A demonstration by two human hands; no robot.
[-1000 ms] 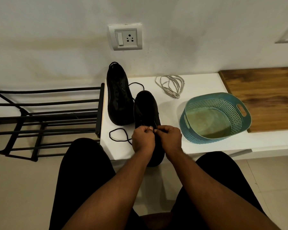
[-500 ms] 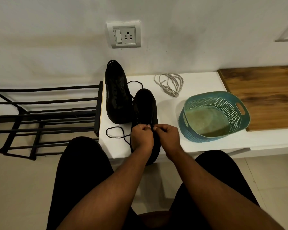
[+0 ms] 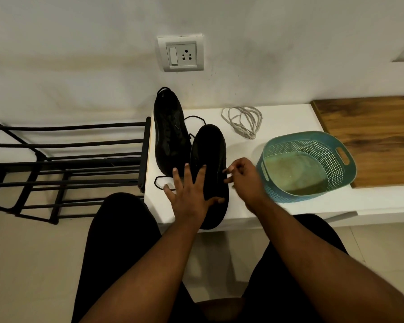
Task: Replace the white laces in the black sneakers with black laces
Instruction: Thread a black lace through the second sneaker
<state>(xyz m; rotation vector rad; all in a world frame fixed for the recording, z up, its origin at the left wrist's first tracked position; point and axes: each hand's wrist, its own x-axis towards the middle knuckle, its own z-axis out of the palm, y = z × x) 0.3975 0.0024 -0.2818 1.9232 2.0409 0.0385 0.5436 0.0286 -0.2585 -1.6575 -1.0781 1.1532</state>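
Black near sneaker (image 3: 209, 159) lies on the white counter (image 3: 287, 117), toe toward the wall, heel overhanging the counter's front edge; taken here as the landmark. Left hand (image 3: 189, 190): grip wide, fingers spread and straight, laid flat over the left half of the near sneaker, thumb across its heel end. Right hand (image 3: 240, 178): just right of the near sneaker at mid-length, fingers loosely curled with tips toward the shoe's edge; cannot tell whether this grip pinches a lace end or holds nothing, image blurred there. Second sneaker (image 3: 170, 134): black, touching the near sneaker on its left and set further back, heel end against the wall. Black lace (image 3: 160, 183): one loop lies on the counter left of the near sneaker, partly under the left hand's fingers; another strand arcs behind the near sneaker's toe, beside the second sneaker. White laces (image 3: 243, 121): loose bundle on the counter, behind and right of the near sneaker, apart from it. Teal perforated basket (image 3: 336, 145): right of the near sneaker, just beyond the right hand. Black metal rack (image 3: 63, 159): left of the counter, on the floor.
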